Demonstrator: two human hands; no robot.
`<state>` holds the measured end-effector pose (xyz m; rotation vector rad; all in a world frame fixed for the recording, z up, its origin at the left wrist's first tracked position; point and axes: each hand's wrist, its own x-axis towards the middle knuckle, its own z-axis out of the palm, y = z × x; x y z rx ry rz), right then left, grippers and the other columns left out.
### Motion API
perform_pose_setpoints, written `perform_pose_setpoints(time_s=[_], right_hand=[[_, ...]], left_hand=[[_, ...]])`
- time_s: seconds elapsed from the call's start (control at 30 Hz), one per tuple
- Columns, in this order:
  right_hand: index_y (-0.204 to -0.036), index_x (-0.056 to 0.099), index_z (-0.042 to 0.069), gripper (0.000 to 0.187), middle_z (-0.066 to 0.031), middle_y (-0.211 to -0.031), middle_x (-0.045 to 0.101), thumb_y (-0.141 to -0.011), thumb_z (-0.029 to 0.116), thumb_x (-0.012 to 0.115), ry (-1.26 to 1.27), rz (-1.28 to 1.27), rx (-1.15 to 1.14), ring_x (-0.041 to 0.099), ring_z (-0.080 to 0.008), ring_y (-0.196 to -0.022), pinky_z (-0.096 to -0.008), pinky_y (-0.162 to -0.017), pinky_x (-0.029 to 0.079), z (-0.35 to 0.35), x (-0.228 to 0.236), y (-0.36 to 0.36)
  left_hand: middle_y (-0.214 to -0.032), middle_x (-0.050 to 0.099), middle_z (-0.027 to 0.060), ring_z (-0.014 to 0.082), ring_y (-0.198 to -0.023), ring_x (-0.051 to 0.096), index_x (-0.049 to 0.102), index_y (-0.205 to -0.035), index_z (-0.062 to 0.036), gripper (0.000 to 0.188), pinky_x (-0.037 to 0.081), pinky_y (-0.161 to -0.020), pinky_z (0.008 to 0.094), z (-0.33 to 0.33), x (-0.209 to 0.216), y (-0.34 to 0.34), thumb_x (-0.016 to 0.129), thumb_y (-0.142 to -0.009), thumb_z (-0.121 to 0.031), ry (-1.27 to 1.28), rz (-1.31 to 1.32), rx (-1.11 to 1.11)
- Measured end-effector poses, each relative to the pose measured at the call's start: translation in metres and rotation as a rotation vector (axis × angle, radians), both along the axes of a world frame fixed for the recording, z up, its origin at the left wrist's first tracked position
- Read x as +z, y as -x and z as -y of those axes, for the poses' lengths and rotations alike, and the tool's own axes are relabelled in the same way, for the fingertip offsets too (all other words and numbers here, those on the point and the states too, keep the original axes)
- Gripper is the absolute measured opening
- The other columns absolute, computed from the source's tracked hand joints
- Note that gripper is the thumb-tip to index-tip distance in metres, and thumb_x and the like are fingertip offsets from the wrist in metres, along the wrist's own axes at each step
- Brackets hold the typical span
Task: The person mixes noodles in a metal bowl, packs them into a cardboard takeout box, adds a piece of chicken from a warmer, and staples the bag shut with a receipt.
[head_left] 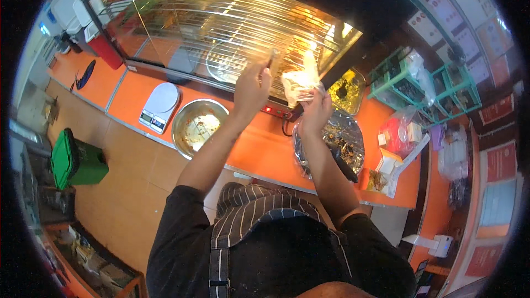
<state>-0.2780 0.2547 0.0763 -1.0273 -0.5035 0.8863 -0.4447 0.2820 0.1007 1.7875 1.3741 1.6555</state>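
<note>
A lit glass-fronted warming cabinet (pixel 171 27) with wire racks stands in front of me. My left hand (pixel 253 89) is raised at its front, fingers curled. A short dark piece with a shiny tip (pixel 274 55) shows at those fingers; whether it is a tool or part of the cabinet I cannot make out. Crumpled, pale clear plastic (pixel 301 84), which looks like a bag, is pinched in my right hand (pixel 317 111) at the cabinet's right end. Glare hides what the plastic contains. Below my right hand lies a round tray (pixel 353 132) lined with plastic, holding dark bits and a black handle.
On the orange counter (pixel 256 157) are a white kitchen scale (pixel 160 105) and a steel bowl (pixel 182 127) with reddish residue. A square tray (pixel 353 85) of yellowish food, green racks (pixel 447 91) and an open carton (pixel 389 161) stand right. A green bin (pixel 83 163) is on the floor.
</note>
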Motion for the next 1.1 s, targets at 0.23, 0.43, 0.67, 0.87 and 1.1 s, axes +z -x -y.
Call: perform_pose_setpoints(time_s=[0.23, 0.43, 0.67, 0.87, 1.1], right_hand=[[-0.122, 0.047, 0.004, 0.024, -0.004, -0.097, 0.058, -0.099, 0.003, 0.055, -0.09, 0.226, 0.069, 0.058, -0.0122, -0.081, -0.0255, -0.075, 0.05, 0.033, -0.02, -0.021], [-0.105, 0.058, 0.006, 0.008, -0.0039, -0.087, 0.06, -0.098, 0.009, 0.058, 0.117, 0.624, 0.437, 0.058, -0.0149, -0.076, -0.0319, -0.065, 0.049, 0.174, -0.127, -0.098], [-0.12, 0.066, 0.0, 0.044, -0.0227, -0.115, 0.069, -0.094, 0.035, 0.059, 1.157, 0.745, 0.42, 0.064, -0.0389, -0.11, -0.0447, -0.093, 0.05, 0.466, -0.296, -0.248], [-0.118, 0.068, 0.004, 0.045, -0.0192, -0.123, 0.065, -0.1, 0.041, 0.05, 1.093, 0.191, 0.548, 0.06, -0.0334, -0.114, -0.0423, -0.098, 0.045, 0.648, -0.342, -0.317], [-0.111, 0.064, 0.002, 0.035, -0.0159, -0.107, 0.068, -0.1, 0.034, 0.057, 1.113, 0.611, -0.131, 0.065, -0.0275, -0.097, -0.0378, -0.086, 0.05, 0.545, -0.298, -0.469]], left_hand=[[-0.104, 0.069, 0.021, 0.0336, -0.098, 0.066, 0.064, -0.124, 0.001, 0.041, 0.049, -0.086, 0.042, 0.016, -0.007, -0.074, 0.045, -0.105, -0.029, -0.001, 0.112, -0.301], [-0.125, 0.061, 0.0178, 0.0235, -0.112, 0.059, 0.05, -0.138, 0.003, 0.047, 0.044, -0.103, 0.0343, 0.046, -0.02, -0.105, 0.063, -0.099, -0.02, 0.066, 0.145, -0.237], [-0.119, 0.053, 0.0152, 0.0246, -0.115, 0.053, 0.051, -0.114, -0.0036, 0.02, 0.044, -0.102, 0.0399, 0.144, -0.049, -0.181, 0.059, -0.096, -0.005, -0.228, 0.267, -0.376], [-0.125, 0.054, 0.0145, 0.0217, -0.119, 0.055, 0.047, -0.128, -0.0004, 0.037, 0.047, -0.098, 0.0349, 0.207, -0.109, -0.355, 0.063, -0.095, -0.009, 0.791, 0.243, -0.965], [-0.144, 0.039, 0.0308, 0.0381, -0.135, 0.041, 0.022, -0.146, 0.0099, 0.092, 0.032, -0.114, 0.0404, 0.22, -0.229, -0.556, 0.079, -0.085, -0.031, 0.599, -0.199, -0.396]])
